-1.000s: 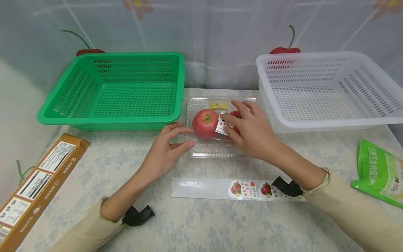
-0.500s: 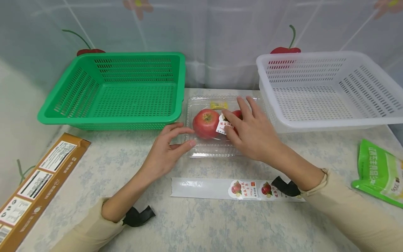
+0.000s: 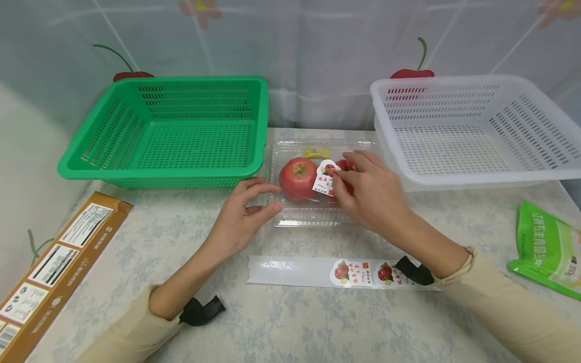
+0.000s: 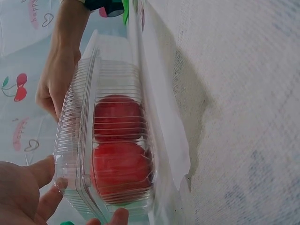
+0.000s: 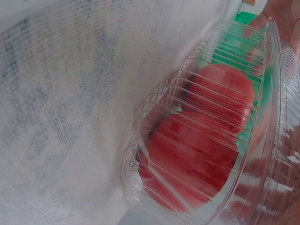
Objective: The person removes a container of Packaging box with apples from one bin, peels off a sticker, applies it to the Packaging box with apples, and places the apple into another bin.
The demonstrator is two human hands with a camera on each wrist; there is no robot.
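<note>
R hand (image 3: 379, 196) just drew its fingers to its own side of the label (image 3: 321, 186) atop the clear box (image 3: 304, 217) btwn both hands, baring more apple print (image 3: 329, 170) (pinching or pressing, can't tell), so sticking's prob. nearly done, w/ L hand (image 3: 237, 219) loose, touching the box.

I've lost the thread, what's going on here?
A person's right hand is at the right edge of an apple-printed label over a clear lidded box; pinching or pressing, I can't tell. The left hand is at the box's left end. Two apples sit inside, and a label strip lies in front.
</note>
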